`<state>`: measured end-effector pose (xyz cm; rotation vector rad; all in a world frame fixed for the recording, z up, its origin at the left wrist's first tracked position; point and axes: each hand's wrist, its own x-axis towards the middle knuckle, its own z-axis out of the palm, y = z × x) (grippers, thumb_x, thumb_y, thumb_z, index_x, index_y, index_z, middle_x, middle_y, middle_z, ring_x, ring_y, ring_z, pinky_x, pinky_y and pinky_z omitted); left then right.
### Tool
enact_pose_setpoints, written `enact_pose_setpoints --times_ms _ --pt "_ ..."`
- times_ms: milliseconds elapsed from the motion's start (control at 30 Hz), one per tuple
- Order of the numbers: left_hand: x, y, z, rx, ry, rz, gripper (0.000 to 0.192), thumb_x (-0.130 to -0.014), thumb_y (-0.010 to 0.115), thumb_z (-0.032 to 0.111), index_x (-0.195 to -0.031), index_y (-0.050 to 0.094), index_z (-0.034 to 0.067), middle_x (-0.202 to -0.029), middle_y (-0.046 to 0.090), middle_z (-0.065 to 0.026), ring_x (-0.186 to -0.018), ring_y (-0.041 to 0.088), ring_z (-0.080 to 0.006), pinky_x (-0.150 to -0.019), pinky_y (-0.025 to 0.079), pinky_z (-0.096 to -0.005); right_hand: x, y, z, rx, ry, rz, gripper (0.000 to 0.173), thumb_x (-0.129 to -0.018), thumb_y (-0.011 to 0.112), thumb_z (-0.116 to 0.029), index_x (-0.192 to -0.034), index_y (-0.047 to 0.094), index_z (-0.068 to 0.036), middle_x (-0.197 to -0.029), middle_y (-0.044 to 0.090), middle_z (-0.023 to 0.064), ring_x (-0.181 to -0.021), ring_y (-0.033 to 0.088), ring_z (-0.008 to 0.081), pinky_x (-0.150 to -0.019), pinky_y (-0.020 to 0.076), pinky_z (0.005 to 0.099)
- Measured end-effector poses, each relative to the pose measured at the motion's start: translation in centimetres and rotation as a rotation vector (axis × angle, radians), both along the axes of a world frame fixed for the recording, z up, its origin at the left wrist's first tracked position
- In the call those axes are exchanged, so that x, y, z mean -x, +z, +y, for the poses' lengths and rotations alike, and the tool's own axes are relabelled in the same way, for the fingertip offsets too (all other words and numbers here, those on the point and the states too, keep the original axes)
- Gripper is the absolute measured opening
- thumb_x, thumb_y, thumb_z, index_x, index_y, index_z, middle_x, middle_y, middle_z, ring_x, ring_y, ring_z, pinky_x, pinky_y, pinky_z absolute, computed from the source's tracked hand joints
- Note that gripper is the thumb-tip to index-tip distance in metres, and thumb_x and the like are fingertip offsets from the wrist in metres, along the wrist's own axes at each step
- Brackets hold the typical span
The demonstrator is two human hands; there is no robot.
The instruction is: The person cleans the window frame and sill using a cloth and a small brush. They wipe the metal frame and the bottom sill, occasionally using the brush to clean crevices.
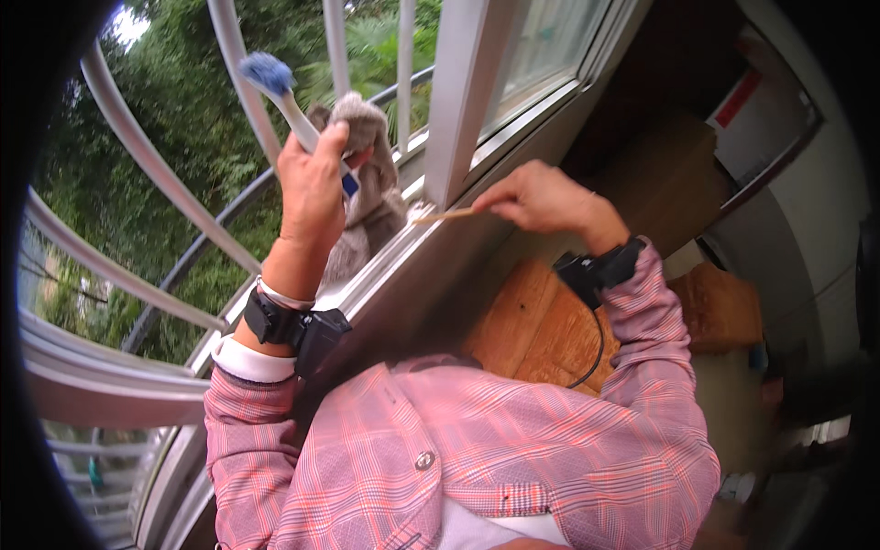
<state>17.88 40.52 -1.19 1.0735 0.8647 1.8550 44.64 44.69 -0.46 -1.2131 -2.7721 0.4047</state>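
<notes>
My left hand [313,182] grips a white-handled brush [299,120] whose blue bristles point up and away towards the window bars. A grey-brown cloth [371,185] is bunched at the same hand and hangs down to the sill, its folds partly hidden behind my fingers and wrist. Between the thumb and fingers of my right hand [540,199] is a thin, light-brown stick [445,216], probably wooden. Its far tip reaches the window track [392,258], close to the foot of the white window frame [457,103]; whether it touches the track I cannot tell.
White metal bars [155,161] curve outside the window, with a dark pipe or cable [199,244] and trees beyond. A sliding glass pane [543,58] stands past the frame. Below my right arm is a worn wooden stool or table top [543,323]; a brown box [660,185] sits further right.
</notes>
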Motion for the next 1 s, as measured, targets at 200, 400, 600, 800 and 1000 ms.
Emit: enact_pose_setpoints --times_ms 200,400,600,800,1000 --pt "0.7 -2.0 4.7 -0.021 -0.001 0.254 0.02 -0.092 0.058 0.014 -0.106 0.057 0.0 -0.095 0.062 -0.0048 -0.089 0.063 -0.0148 -0.078 0.056 -0.0326 -1.4 -5.9 -2.3 0.166 -0.103 0.289 0.024 -0.083 0.061 -0.013 -0.105 0.071 -0.014 -0.084 0.07 0.0112 -0.076 0.066 0.027 -0.072 0.0519 0.0349" --pt "-0.1 -1.8 8.9 -0.092 -0.021 0.276 0.015 -0.09 0.061 0.013 -0.097 0.059 0.0 -0.088 0.06 -0.0022 -0.08 0.061 -0.0115 -0.075 0.057 -0.0306 -2.7 -7.0 -3.4 0.18 -0.238 0.395 0.025 -0.083 0.061 -0.01 -0.106 0.07 -0.013 -0.082 0.07 0.0117 -0.072 0.067 0.02 -0.068 0.0514 0.0289" --pt "0.0 -1.7 6.2 -0.011 -0.078 0.35 0.015 -0.09 0.062 0.015 -0.095 0.06 0.0 -0.08 0.061 -0.0038 -0.071 0.063 -0.0111 -0.057 0.058 -0.0264 -2.0 -3.6 -3.0 0.016 -0.15 0.297 0.023 -0.083 0.061 -0.011 -0.103 0.071 -0.015 -0.083 0.069 0.0119 -0.075 0.067 0.0273 -0.068 0.0521 0.0341" --pt "3.2 1.2 -0.1 0.002 -0.038 0.351 0.017 -0.093 0.06 0.021 -0.1 0.061 0.005 -0.087 0.065 -0.0013 -0.08 0.065 -0.0124 -0.064 0.057 -0.0294 2.0 -0.7 -1.9 -0.013 0.142 0.071 0.021 -0.083 0.063 -0.015 -0.102 0.072 -0.016 -0.086 0.07 0.0102 -0.077 0.067 0.0266 -0.068 0.0521 0.0348" --pt "7.0 2.1 -11.6 -0.245 0.134 0.411 0.033 -0.092 0.061 0.019 -0.12 0.058 0.002 -0.095 0.066 -0.0085 -0.074 0.063 -0.0132 -0.06 0.053 -0.0263 4.0 3.8 -0.7 0.249 0.176 0.15 0.024 -0.083 0.06 -0.002 -0.104 0.07 -0.005 -0.076 0.069 0.0085 -0.067 0.06 0.013 -0.062 0.0463 0.027"
